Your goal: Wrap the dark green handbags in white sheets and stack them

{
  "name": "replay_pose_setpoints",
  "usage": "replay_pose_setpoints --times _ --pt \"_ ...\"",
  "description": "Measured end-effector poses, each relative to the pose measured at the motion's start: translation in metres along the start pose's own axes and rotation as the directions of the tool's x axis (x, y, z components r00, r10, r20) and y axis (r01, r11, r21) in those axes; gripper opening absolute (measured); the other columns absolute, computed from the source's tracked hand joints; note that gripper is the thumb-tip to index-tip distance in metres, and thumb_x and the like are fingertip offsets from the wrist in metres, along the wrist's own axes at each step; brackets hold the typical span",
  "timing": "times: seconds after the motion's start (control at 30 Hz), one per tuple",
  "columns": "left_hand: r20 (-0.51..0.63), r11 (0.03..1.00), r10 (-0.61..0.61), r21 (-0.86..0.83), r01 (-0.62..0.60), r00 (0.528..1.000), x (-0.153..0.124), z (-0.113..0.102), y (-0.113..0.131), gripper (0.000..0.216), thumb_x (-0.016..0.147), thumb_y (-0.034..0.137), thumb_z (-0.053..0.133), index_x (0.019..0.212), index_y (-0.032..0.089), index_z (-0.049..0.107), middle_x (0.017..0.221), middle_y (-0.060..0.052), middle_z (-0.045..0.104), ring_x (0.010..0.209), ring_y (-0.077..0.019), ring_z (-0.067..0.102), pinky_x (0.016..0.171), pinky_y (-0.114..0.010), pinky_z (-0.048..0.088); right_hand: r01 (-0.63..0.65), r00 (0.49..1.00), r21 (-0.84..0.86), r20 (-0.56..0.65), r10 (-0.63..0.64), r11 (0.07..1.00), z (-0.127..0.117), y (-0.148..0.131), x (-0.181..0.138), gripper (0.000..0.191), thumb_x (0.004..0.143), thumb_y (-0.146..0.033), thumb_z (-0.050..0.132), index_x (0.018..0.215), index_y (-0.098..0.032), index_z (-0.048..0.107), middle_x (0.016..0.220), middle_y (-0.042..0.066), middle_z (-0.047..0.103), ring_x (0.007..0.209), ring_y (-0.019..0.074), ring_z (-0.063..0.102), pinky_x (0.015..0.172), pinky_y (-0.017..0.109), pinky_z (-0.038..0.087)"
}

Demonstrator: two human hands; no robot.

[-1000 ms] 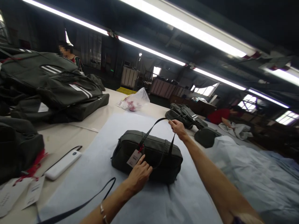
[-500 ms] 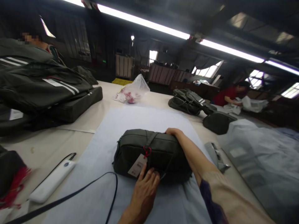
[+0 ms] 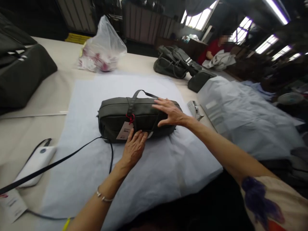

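A dark grey-green duffel bag (image 3: 115, 110) lies on white sheeting (image 3: 84, 93) before me, its carrying handle (image 3: 138, 93) arched above the top. From a red cord on the handle strap hangs a pale printed tag (image 3: 124, 131). My left hand (image 3: 136, 146) rests against the bag's lower front beside the tag, fingers stretched out and fingertips partly hidden at the bag. Over the right part of the bag, my right hand (image 3: 169, 112) is spread with thumb and fingers apart; whether it touches the fabric I cannot tell.
A black cord (image 3: 72, 157) crosses the sheeting near a white power bank (image 3: 36, 163). A clear plastic bag (image 3: 103, 51) stands behind. More dark bags lie left (image 3: 24, 73) and back right (image 3: 178, 62). A grey device (image 3: 194, 109) and translucent plastic (image 3: 235, 115) are right; a person (image 3: 213, 48) works beyond.
My right hand has come from the bag's far top edge to its front right, fingers now spread. The handle now stands up. My left hand stays at the front; the view has tilted down and right.
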State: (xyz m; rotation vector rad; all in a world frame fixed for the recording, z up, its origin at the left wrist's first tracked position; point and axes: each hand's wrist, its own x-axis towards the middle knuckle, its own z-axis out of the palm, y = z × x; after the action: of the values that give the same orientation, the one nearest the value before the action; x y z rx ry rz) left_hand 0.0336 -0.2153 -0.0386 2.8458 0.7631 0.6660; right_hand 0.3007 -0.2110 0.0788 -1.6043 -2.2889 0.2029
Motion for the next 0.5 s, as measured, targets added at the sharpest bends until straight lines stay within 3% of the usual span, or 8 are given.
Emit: replay_pose_setpoints --times 0.07,0.17,0.2,0.27,0.33,0.37,0.43,0.5 --pt "-0.013 1.000 0.011 0.002 -0.011 1.000 0.001 -0.001 -0.001 0.047 0.089 0.009 0.046 0.135 0.014 0.048 0.122 -0.012 0.064 0.128 -0.0271 0.048 0.119 -0.052 0.019 0.054 0.998 0.005 0.029 -0.054 0.999 0.009 -0.021 -0.007 0.081 0.070 -0.057 0.076 0.140 -0.028 0.048 0.153 0.004 0.038 0.145 0.0303 0.023 0.120 0.053 0.005" --pt "-0.091 0.993 0.084 -0.074 -0.091 0.992 -0.004 -0.015 -0.004 0.046 0.091 0.014 0.048 0.137 0.017 0.046 0.131 -0.012 0.059 0.128 -0.0259 0.048 0.117 -0.049 0.027 -0.052 0.960 0.147 -0.266 0.090 0.988 0.011 -0.024 -0.016 0.065 0.081 -0.052 0.068 0.138 -0.025 0.051 0.146 0.007 0.047 0.139 0.0262 0.037 0.118 0.048 0.020" --pt "-0.151 0.987 0.100 -0.111 -0.117 0.983 -0.007 -0.022 -0.006 0.045 0.092 0.017 0.049 0.137 0.020 0.046 0.136 -0.011 0.055 0.130 -0.0251 0.047 0.116 -0.047 0.031 -0.103 0.885 0.238 -0.420 0.199 0.966 0.010 -0.018 -0.022 0.060 0.084 -0.051 0.064 0.136 -0.025 0.052 0.143 0.008 0.051 0.134 0.0248 0.043 0.116 0.046 0.026" --pt "-0.351 0.979 0.023 -0.180 -0.092 0.936 -0.017 -0.038 -0.011 0.044 0.093 0.022 0.052 0.136 0.024 0.046 0.141 -0.010 0.049 0.131 -0.0242 0.045 0.113 -0.044 0.036 -0.166 0.610 0.468 -0.642 0.463 0.868 0.013 0.004 -0.037 0.054 0.088 -0.054 0.057 0.132 -0.022 0.056 0.134 0.010 0.059 0.124 0.0235 0.054 0.109 0.044 0.036" --pt "-0.554 0.954 -0.231 -0.290 0.075 0.800 -0.025 -0.051 -0.022 0.043 0.093 0.027 0.054 0.136 0.025 0.046 0.142 -0.010 0.047 0.133 -0.0252 0.043 0.113 -0.045 0.036 -0.176 0.352 0.695 -0.617 0.704 0.697 0.026 0.032 -0.053 0.055 0.088 -0.059 0.051 0.125 -0.019 0.060 0.126 0.011 0.063 0.116 0.0236 0.059 0.104 0.045 0.041" --pt "-0.609 0.906 -0.396 -0.379 0.187 0.687 -0.028 -0.054 -0.031 0.044 0.093 0.031 0.053 0.137 0.024 0.046 0.143 -0.010 0.045 0.134 -0.0262 0.042 0.114 -0.046 0.034 -0.176 0.292 0.788 -0.530 0.796 0.589 0.037 0.046 -0.061 0.057 0.088 -0.062 0.049 0.123 -0.019 0.061 0.125 0.010 0.064 0.116 0.0240 0.059 0.103 0.045 0.042" --pt "-0.572 0.713 -0.700 -0.585 0.386 0.427 -0.026 -0.051 -0.058 0.050 0.095 0.040 0.049 0.140 0.020 0.042 0.147 -0.012 0.041 0.137 -0.0280 0.037 0.117 -0.048 0.028 -0.173 0.298 0.905 -0.327 0.897 0.388 0.064 0.071 -0.072 0.060 0.086 -0.066 0.047 0.121 -0.021 0.063 0.126 0.008 0.064 0.121 0.0237 0.056 0.105 0.044 0.041" --pt "-0.350 0.442 -0.896 -0.764 0.470 0.273 -0.019 -0.038 -0.091 0.057 0.098 0.050 0.037 0.144 0.016 0.038 0.151 -0.013 0.036 0.140 -0.0283 0.032 0.118 -0.048 0.024 -0.144 0.365 0.952 -0.202 0.909 0.270 0.090 0.089 -0.077 0.060 0.086 -0.069 0.045 0.119 -0.024 0.065 0.126 0.004 0.065 0.125 0.0211 0.053 0.108 0.040 0.039"
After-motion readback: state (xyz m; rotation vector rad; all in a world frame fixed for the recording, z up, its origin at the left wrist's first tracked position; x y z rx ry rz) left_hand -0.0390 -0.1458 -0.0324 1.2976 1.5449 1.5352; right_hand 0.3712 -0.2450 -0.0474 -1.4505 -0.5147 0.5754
